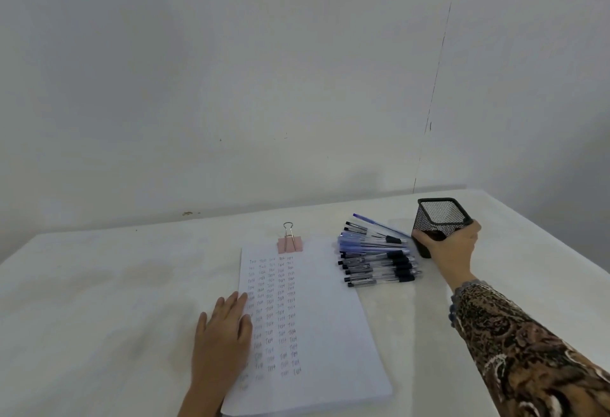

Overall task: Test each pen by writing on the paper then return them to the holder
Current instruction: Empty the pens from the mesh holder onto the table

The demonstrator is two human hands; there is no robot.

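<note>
Two hands: left hand (224,334) flat on paper (317,317), right hand (452,245) gripping holder (439,215)

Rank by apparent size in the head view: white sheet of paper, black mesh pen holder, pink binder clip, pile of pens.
1. white sheet of paper, largest by far.
2. pile of pens.
3. black mesh pen holder, close behind the pile; right hand covers part of it.
4. pink binder clip, smallest.
</note>
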